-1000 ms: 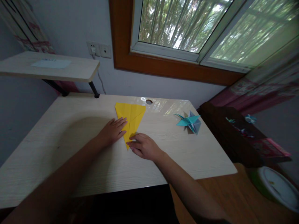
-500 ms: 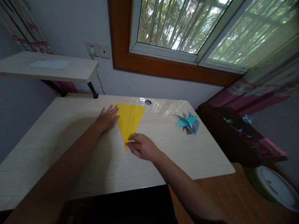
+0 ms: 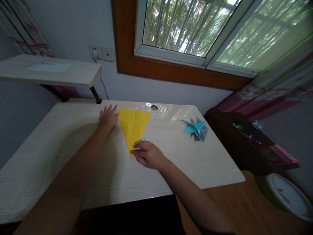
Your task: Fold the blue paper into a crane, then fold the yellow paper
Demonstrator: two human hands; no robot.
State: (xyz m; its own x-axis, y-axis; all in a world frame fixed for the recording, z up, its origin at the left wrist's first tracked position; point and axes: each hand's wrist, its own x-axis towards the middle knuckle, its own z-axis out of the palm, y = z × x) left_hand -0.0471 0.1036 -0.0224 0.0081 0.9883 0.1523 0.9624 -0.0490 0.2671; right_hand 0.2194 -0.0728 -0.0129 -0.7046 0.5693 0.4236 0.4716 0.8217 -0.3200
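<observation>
left hand (image 3: 108,117) flat beside yellow paper (image 3: 134,125); right hand (image 3: 148,154) pinning tip.

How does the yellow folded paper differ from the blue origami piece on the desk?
The yellow paper lies flat as a long triangle; the blue origami piece is a spiky figure with points sticking out. The right hand presses the yellow paper's near tip and the left hand lies flat beside it; the blue piece sits untouched. Both rest on the desk.

Left hand (image 3: 108,117) lies flat, fingers spread; right hand (image 3: 149,155) presses down, fingers curled.
</observation>
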